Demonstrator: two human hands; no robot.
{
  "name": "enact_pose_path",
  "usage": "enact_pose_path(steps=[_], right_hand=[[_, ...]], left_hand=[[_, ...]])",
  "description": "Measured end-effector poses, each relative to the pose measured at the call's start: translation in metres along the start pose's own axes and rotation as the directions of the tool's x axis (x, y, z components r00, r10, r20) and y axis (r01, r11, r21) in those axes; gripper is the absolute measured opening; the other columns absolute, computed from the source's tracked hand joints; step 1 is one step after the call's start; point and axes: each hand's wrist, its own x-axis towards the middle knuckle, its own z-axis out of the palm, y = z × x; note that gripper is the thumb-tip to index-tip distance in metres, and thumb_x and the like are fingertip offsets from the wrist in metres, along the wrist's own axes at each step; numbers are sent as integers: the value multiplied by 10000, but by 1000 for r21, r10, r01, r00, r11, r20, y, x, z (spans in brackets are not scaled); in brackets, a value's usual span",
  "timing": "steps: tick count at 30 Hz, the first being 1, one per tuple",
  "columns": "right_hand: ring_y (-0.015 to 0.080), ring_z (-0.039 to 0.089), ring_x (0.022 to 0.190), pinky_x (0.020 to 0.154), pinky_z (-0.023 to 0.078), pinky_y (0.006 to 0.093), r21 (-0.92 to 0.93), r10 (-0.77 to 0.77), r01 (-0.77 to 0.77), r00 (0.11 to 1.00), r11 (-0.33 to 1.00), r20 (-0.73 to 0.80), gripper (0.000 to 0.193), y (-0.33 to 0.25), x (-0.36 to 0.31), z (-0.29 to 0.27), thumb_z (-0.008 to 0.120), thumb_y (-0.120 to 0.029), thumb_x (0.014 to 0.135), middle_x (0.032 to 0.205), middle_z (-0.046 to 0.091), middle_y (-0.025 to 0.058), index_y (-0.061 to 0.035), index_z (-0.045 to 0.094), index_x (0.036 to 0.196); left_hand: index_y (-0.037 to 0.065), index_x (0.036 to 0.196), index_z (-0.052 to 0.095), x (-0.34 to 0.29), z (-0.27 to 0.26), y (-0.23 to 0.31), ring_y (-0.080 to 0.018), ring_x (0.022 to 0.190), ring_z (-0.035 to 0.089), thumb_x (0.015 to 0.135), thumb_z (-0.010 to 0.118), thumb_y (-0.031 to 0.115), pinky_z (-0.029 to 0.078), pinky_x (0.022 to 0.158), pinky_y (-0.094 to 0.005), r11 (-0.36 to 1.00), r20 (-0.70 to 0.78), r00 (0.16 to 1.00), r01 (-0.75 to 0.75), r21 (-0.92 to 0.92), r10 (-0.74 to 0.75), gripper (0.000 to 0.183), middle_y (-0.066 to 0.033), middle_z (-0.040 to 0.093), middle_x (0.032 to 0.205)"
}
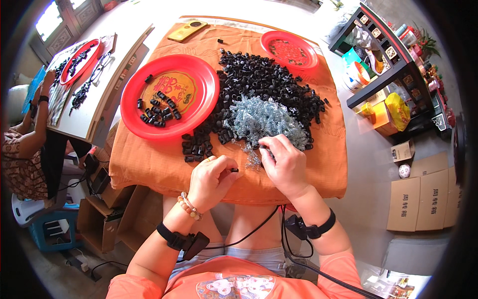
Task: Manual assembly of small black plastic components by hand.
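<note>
My left hand (213, 178) is closed near the front of the orange cloth, its thumb and fingers pinching a small black plastic part (234, 170). To its right, my right hand (285, 163) is closed too, with another small black plastic part (262, 146) between thumb and forefinger. Just beyond the right hand lies a heap of small silvery coil springs (269, 119), a few of them loose between my hands. A large pile of black plastic parts (264, 74) surrounds the springs. At the left, a red plate (130, 107) holds several black pieces.
A smaller red plate (307, 59) and a yellow phone (187, 31) lie at the table's far side. On the left a person (30, 134) works at a white table with a red tray (65, 78). Cardboard boxes (417, 202) and a dark shelf (383, 89) stand at the right.
</note>
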Motion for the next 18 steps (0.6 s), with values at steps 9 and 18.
enact_pose_path(steps=[9, 18], right_hand=[[101, 605, 689, 622, 494, 242, 519, 234, -333, 940, 787, 249, 138, -17, -11, -3, 685, -54, 881, 861, 651, 56, -19, 698, 1014], [40, 581, 736, 660, 496, 220, 663, 390, -601, 797, 446, 460, 113, -15, -19, 6, 656, -58, 918, 880, 685, -2, -9, 697, 1011]], left_hand=[[43, 910, 645, 1, -3, -4, 1, 666, 504, 804, 769, 31, 436, 587, -187, 934, 72, 978, 207, -290, -195, 164, 51, 615, 798], [23, 964, 636, 3, -1, 8, -19, 725, 581, 803, 768, 3, 492, 633, -188, 851, 38, 956, 275, -448, -290, 209, 15, 652, 841]])
